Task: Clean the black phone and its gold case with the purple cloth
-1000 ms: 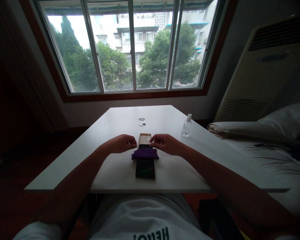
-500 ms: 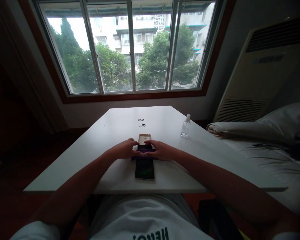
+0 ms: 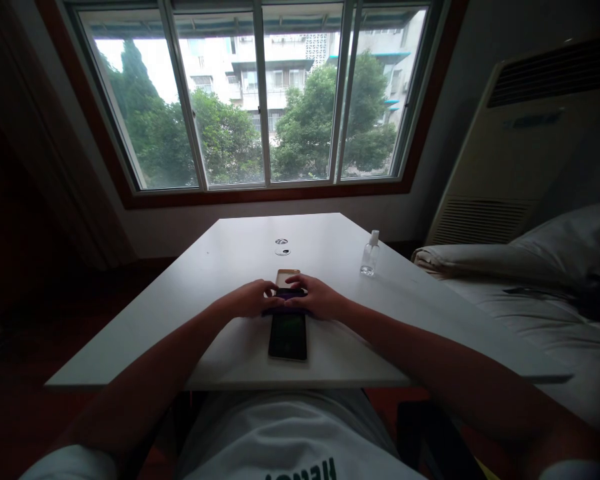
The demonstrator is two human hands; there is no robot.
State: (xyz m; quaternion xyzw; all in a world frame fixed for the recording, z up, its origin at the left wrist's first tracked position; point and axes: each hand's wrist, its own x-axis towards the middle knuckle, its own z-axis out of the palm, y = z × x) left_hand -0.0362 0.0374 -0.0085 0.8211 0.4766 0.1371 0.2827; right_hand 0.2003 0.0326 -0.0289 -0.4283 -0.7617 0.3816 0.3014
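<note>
White table (image 3: 220, 267): both my hands, left (image 3: 250, 298) and right (image 3: 316, 298), press fingers together on the purple cloth (image 3: 285, 309); phone (image 3: 288, 335) mostly uncovered, unwiped.

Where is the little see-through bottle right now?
In the head view, the bottle stands upright on the right part of the white table, apart from both hands, near the edge facing the bed.

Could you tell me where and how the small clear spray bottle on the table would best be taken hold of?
Probably by its body, just below the white cap. The spray bottle stands upright and alone on the table, with bare tabletop around it. It is right of the right hand, so I would come in from its near left side, fingers round the narrow body.
</note>
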